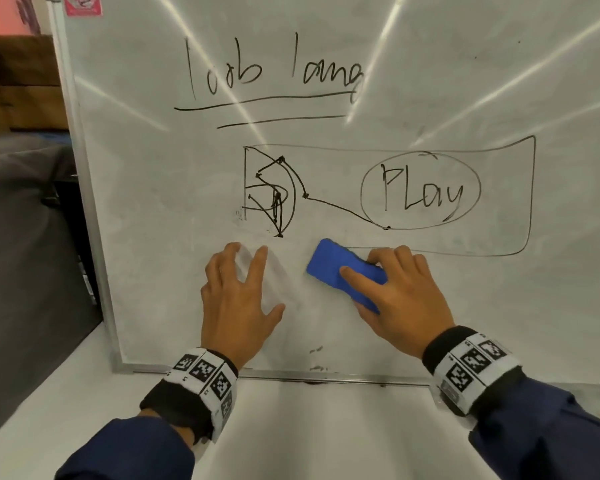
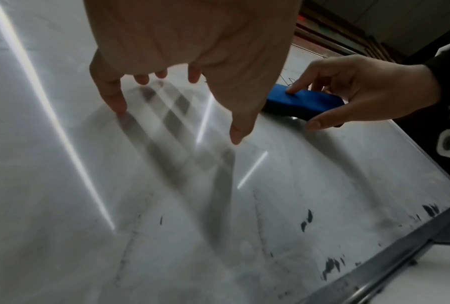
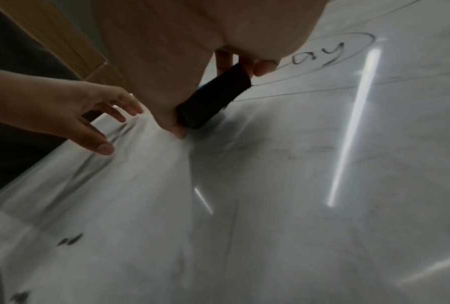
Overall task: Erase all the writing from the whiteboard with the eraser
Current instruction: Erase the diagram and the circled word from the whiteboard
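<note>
A whiteboard (image 1: 153, 188) stands upright before me with black writing: underlined words (image 1: 274, 71) at the top, a sketch (image 1: 274, 195) in the middle and a circled "PLAy" (image 1: 421, 192) inside a long box. My right hand (image 1: 399, 289) grips a blue eraser (image 1: 336, 265) flat against the board at the box's lower left line. The eraser (image 2: 302, 101) shows blue in the left wrist view, and the eraser (image 3: 213, 98) shows dark in the right wrist view. My left hand (image 1: 236, 292) is spread open, fingertips (image 2: 120, 109) touching the board left of the eraser.
The board's metal frame (image 1: 84, 188) runs down the left and along the bottom, resting on a white surface (image 1: 291, 427). Dark smudges (image 1: 317, 358) sit near the lower edge. A dark grey mass (image 1: 25, 237) lies left of the board.
</note>
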